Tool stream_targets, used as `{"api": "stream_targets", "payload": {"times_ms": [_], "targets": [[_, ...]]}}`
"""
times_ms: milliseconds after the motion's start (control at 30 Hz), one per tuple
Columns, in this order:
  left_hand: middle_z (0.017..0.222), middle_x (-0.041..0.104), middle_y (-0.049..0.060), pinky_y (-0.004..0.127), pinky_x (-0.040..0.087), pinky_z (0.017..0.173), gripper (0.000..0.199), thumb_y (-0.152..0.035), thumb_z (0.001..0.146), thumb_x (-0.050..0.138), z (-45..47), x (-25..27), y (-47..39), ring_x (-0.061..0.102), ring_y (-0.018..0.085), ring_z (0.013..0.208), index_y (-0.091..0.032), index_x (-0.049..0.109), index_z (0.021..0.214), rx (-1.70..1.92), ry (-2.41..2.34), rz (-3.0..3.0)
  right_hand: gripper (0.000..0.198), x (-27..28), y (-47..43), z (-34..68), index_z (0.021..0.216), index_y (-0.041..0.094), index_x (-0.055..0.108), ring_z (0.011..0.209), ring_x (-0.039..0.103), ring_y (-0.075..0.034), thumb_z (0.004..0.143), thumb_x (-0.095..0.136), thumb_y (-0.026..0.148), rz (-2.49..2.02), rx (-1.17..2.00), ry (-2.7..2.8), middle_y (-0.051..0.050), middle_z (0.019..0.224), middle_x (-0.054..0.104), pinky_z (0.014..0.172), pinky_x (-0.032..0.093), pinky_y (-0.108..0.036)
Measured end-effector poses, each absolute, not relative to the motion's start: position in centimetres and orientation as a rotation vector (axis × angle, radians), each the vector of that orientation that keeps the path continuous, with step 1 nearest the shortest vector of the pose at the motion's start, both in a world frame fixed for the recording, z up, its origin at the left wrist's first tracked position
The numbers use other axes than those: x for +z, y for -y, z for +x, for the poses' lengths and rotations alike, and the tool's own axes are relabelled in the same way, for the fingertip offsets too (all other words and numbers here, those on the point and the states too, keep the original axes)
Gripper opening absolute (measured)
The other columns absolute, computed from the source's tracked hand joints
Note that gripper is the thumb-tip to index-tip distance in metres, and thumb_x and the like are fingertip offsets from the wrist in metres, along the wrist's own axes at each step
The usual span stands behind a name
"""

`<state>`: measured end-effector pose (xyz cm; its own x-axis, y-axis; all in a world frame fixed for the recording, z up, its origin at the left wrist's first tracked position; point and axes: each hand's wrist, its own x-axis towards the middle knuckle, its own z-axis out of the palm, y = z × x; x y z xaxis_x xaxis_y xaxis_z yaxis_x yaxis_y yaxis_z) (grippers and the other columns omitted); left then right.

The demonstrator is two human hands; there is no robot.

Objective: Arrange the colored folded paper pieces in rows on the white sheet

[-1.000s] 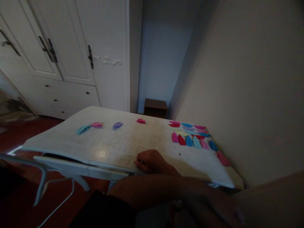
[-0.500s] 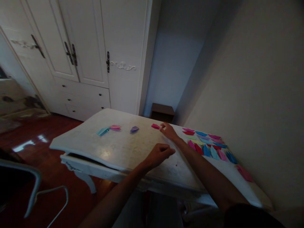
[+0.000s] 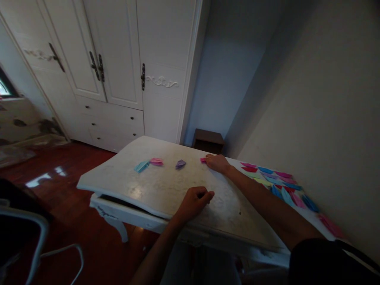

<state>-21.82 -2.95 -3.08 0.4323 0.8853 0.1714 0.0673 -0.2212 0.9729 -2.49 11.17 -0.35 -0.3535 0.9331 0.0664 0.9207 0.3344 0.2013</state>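
Observation:
My right hand (image 3: 218, 163) reaches to the far edge of the white table (image 3: 166, 190). Its fingers are closed over a deep pink folded paper piece (image 3: 203, 160), of which only the left end shows. Nearer to me, my left hand (image 3: 195, 201) hovers above the tabletop, fingers curled in a loose fist with nothing visible in them. A purple folded paper piece (image 3: 180, 164) lies left of the right hand. Farther left, a pink folded piece (image 3: 156, 161) touches a light blue one (image 3: 141, 166).
Rows of colourful folded paper boats (image 3: 280, 178) cover the table's right end by the wall. A white wardrobe (image 3: 115, 71) and a small brown cabinet (image 3: 208, 140) stand behind the table. A white tubular frame (image 3: 41, 233) is at lower left.
The view has swung slightly left. My right hand now covers more of the deep pink paper. My left hand has shifted left over the table, still curled.

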Motion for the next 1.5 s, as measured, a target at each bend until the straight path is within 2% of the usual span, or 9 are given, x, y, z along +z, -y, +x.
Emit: {"api": "stream_targets", "payload": {"times_ms": [100,233,533,733,833,967,1100,1267,1500], "targets": [[0.052,0.044,-0.004,0.024,0.03,0.052,0.044,-0.051,0.082,0.053,-22.1,-3.2,3.0,0.039,0.01,0.052,-0.017,0.05,0.055,1.015,-0.844,1.543,0.038,-0.3,-9.5,-2.1,0.118,0.026,0.065,0.095,0.062,-0.023,0.101,0.033,0.036,1.76,0.424,-2.56,-0.011,0.13,0.056,0.071,0.044,-0.029],[0.051,0.044,-0.004,0.023,0.03,0.051,0.044,-0.051,0.081,0.054,-22.2,-3.3,2.8,0.038,0.009,0.05,-0.017,0.048,0.053,1.078,-0.851,1.448,0.035,-0.4,-6.7,-1.0,0.123,0.029,0.063,0.089,0.063,-0.019,0.1,0.037,0.032,1.736,0.508,-2.654,-0.007,0.117,0.064,0.066,0.043,-0.025],[0.049,0.041,-0.006,0.022,0.029,0.049,0.044,-0.048,0.081,0.059,-22.2,-3.2,2.9,0.037,0.008,0.048,-0.017,0.047,0.053,1.12,-0.847,1.418,0.036,-1.1,1.5,2.4,0.12,0.027,0.067,0.101,0.067,-0.018,0.101,0.037,0.029,1.795,0.323,-3.17,-0.007,0.119,0.069,0.076,0.055,-0.027],[0.049,0.041,-0.005,0.022,0.026,0.048,0.043,-0.048,0.08,0.061,-22.2,-3.2,2.7,0.035,0.008,0.048,-0.017,0.049,0.053,1.12,-0.868,1.385,0.032,-2.2,5.8,5.2,0.119,0.027,0.069,0.095,0.07,-0.018,0.096,0.048,0.024,1.906,0.306,-3.5,-0.007,0.113,0.071,0.077,0.061,-0.03],[0.049,0.041,-0.005,0.023,0.027,0.048,0.042,-0.047,0.08,0.061,-22.2,-3.4,2.6,0.035,0.008,0.048,-0.017,0.049,0.054,1.124,-0.892,1.383,0.035,-2.8,7.8,6.6,0.121,0.027,0.068,0.091,0.071,-0.018,0.093,0.049,0.019,2.088,0.277,-3.442,-0.007,0.115,0.071,0.075,0.061,-0.03],[0.051,0.042,-0.004,0.023,0.029,0.049,0.042,-0.046,0.082,0.06,-22.3,-3.3,2.5,0.037,0.009,0.05,-0.018,0.049,0.053,1.134,-0.913,1.407,0.037,-3.2,10.6,8.7,0.118,0.025,0.07,0.103,0.068,-0.02,0.089,0.048,0.015,2.289,0.369,-3.348,-0.008,0.113,0.072,0.086,0.058,-0.034],[0.051,0.043,-0.003,0.024,0.031,0.05,0.042,-0.046,0.081,0.061,-22.4,-3.1,2.4,0.038,0.01,0.052,-0.018,0.05,0.052,1.134,-0.952,1.416,0.03,-2.9,13.0,11.0,0.112,0.023,0.072,0.103,0.068,-0.021,0.091,0.052,0.024,2.532,0.244,-3.23,-0.009,0.112,0.072,0.088,0.056,-0.035],[0.051,0.045,-0.002,0.024,0.034,0.054,0.042,-0.046,0.079,0.064,-22.5,-3.3,2.1,0.04,0.011,0.054,-0.018,0.053,0.05,1.141,-0.976,1.385,0.024,-3.0,14.7,14.8,0.101,0.022,0.075,0.093,0.07,-0.021,0.088,0.059,0.033,2.885,0.066,-2.917,-0.008,0.103,0.075,0.074,0.058,-0.031],[0.05,0.047,-0.002,0.024,0.036,0.056,0.048,-0.056,0.068,0.074,-22.2,-3.1,2.0,0.041,0.011,0.055,-0.017,0.054,0.047,1.187,-0.933,1.323,0.029,-3.8,16.6,22.6,0.098,0.02,0.076,0.093,0.07,-0.025,0.082,0.058,0.036,3.312,-0.076,-2.448,-0.01,0.104,0.075,0.081,0.056,-0.039]]}}
